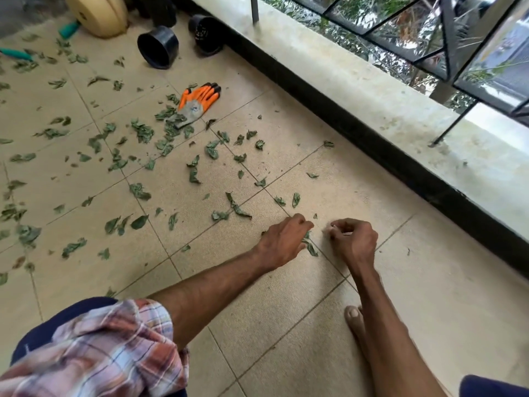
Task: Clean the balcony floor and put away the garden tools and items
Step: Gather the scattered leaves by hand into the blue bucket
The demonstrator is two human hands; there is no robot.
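Note:
Several green leaves [137, 133] lie scattered over the beige tiled floor [400, 282]. My left hand [283, 239] is low over the tiles with its fingers curled round a few leaves [310, 246] that hang out beneath it. Just to its right, my right hand [353, 239] has its fingers curled and pinched together; whether anything is in the pinch is unclear. An orange and grey garden glove [197, 101] lies on the floor further away among the leaves.
Black plastic pots [157, 47] lie tipped near the far wall, beside a tan round container [97, 12]. Green-handled tools [17, 54] lie at the far left. A low ledge [357, 90] with a metal railing [449, 38] runs along the right. A bare foot [355, 319] rests by my right arm.

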